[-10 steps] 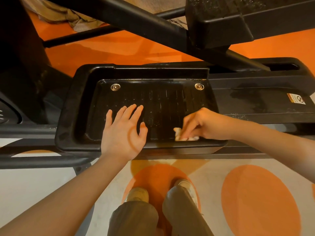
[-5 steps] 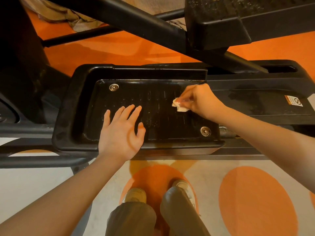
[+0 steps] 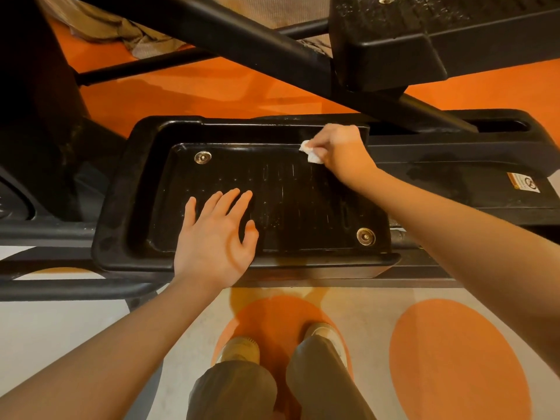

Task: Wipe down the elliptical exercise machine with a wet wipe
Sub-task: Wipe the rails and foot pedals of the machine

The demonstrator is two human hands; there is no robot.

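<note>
The near black foot pedal (image 3: pixel 121 207) of the elliptical machine lies across the middle of the view, ribbed inside, with two metal bolts showing. My left hand (image 3: pixel 216 237) rests flat on the pedal's front left part with fingers spread. My right hand (image 3: pixel 341 150) pinches a small crumpled white wet wipe (image 3: pixel 310 153) and presses it against the pedal's far right corner, by the raised rim.
The second pedal (image 3: pixel 424 40) hangs higher at the top right on a black crank arm (image 3: pixel 242 40). The machine's black rail with a warning sticker (image 3: pixel 522 183) runs to the right. Crumpled fabric (image 3: pixel 127 31) lies on the orange floor behind. My feet stand below the pedal.
My right hand has swept the wipe from the pedal's front right edge up to its far right corner, uncovering the front right bolt. My left hand has stayed in place.
</note>
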